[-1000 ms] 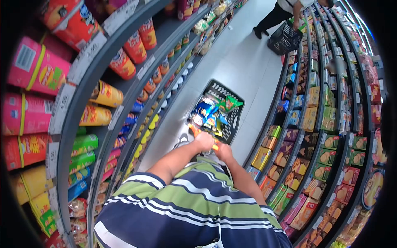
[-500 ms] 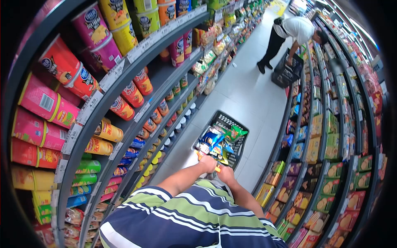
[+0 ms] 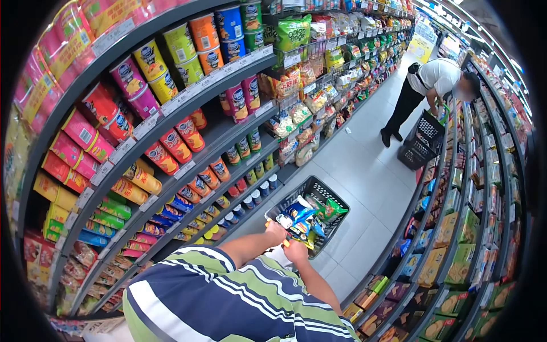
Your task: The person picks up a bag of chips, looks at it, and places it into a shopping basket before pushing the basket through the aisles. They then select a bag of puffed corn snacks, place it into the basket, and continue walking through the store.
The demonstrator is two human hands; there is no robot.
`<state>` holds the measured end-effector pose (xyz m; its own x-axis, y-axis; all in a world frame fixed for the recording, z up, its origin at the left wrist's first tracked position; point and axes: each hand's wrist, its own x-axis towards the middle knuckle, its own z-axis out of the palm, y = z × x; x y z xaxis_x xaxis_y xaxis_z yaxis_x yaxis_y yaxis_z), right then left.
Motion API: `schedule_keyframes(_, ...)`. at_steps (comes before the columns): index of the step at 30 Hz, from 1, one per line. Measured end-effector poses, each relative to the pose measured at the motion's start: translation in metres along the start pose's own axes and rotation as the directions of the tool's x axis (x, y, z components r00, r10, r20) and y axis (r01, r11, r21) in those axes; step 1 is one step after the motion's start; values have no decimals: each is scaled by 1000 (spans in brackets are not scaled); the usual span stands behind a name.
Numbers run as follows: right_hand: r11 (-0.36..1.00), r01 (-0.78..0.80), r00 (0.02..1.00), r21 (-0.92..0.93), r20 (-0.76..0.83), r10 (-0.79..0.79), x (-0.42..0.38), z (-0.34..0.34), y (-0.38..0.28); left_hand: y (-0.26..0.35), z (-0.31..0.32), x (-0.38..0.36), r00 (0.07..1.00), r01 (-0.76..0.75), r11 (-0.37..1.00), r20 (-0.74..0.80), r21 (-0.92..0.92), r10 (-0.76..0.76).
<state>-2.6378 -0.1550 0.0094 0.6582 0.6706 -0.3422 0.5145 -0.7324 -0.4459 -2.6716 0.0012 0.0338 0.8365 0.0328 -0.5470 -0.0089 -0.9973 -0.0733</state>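
Observation:
A dark grey shopping basket point(image 3: 326, 189) with perforated walls is on the floor in front of me. Inside it lie several snack bags, among them a blue bag point(image 3: 299, 207) and a green bag point(image 3: 333, 210). My left hand point(image 3: 276, 231) is closed around the basket's orange-yellow handle point(image 3: 286, 243). Close beside it, my right hand point(image 3: 296, 251) also grips the handle, nearer to my body. My fingers are partly hidden from above, and the forearms lead back to my striped shirt.
Shelves on the left hold canned chips point(image 3: 188, 134) and hanging snack bags point(image 3: 293, 80). Boxed snacks point(image 3: 440, 235) line the right shelf. Farther along the tiled aisle point(image 3: 373, 188), a person in a white shirt point(image 3: 436, 77) bends over another dark basket point(image 3: 423, 139).
The view has swung left, showing more of the left shelf and bringing the aisle and person farther right. Both hands keep hold of the handle. The person stays bent over the other basket.

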Motion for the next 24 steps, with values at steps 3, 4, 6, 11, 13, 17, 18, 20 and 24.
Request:
schedule_keyframes(3,999,30,999,14,10,-30,14,-15,10,0,-17,16,999,34,999,25,-13,-33)
schedule_keyframes(4,999,36,999,17,18,-37,18,-20,13,1,-23,22,997,48,999,57,-4,-48)
schedule_keyframes(6,999,32,998,31,46,-33,24,-28,19,3,-32,33,990,75,997,120,9,-76)
schedule_keyframes(11,998,35,998,49,50,-38,45,-50,27,3,-41,58,988,144,989,47,12,-145)
schedule_keyframes(13,997,33,999,70,33,-35,50,-57,31,3,-40,72,987,152,988,44,16,-153)
schedule_keyframes(17,996,-15,1000,84,15,14,73,-62,42,-1,-63,86,992,122,992,40,30,-123)
schedule_keyframes(18,993,-11,1000,117,-9,12,73,-74,42,-3,-71,91,993,114,993,30,31,-115)
schedule_keyframes(20,993,-22,999,114,-33,25,87,-75,53,-5,-84,105,996,87,995,13,41,-87)
schedule_keyframes(24,994,-49,999,93,-11,50,115,-92,75,-7,-100,137,996,62,998,-65,21,-61)
